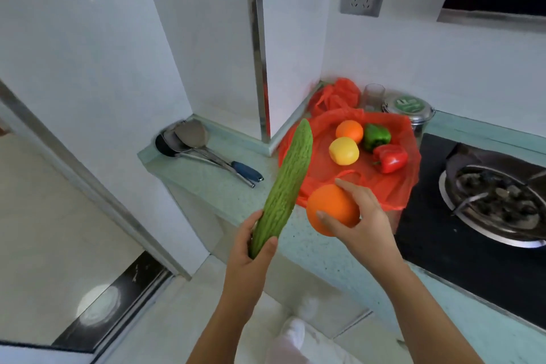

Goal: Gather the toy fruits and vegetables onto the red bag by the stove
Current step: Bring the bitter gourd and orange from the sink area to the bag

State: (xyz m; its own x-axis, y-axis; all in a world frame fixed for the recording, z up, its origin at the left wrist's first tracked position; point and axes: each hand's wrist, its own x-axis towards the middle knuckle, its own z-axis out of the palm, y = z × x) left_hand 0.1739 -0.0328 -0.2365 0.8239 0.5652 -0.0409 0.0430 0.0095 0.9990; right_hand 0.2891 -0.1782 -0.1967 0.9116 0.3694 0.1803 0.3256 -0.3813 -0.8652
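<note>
The red bag point(396, 186) lies spread on the counter left of the stove. On it sit a small orange point(349, 131), a yellow fruit point(343, 151), a green pepper point(375, 136) and a red pepper point(390, 158). My left hand point(251, 241) grips the lower end of a long bumpy green gourd point(286, 183), which points up toward the bag. My right hand point(359, 213) holds a large orange point(332, 208) just above the bag's near edge.
The black stove top point(443, 230) with its burner point(499, 201) lies right of the bag. Metal spatulas and a ladle point(204, 145) lie on the counter's left end. Behind the bag are a glass point(373, 96), a steel container point(409, 108) and a crumpled red bag point(339, 94).
</note>
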